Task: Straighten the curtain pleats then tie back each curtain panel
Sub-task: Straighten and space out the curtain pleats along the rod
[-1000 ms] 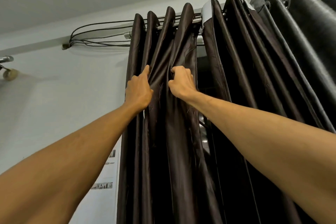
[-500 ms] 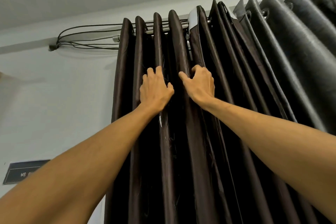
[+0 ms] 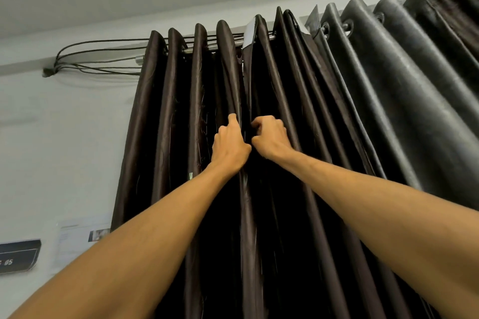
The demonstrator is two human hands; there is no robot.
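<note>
Fingers of left hand (image 3: 229,149) and right hand (image 3: 270,137) seem clamped on adjoining curtain (image 3: 166,137) pleats near cables (image 3: 59,66).

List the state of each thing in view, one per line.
brown curtain, hanging in pleats from the rod, no tieback visible
grey curtain, hanging gathered in folds
left hand, grips a brown curtain pleat
right hand, grips the neighbouring pleat
cords, looped, bunched at a wall fixing
</note>
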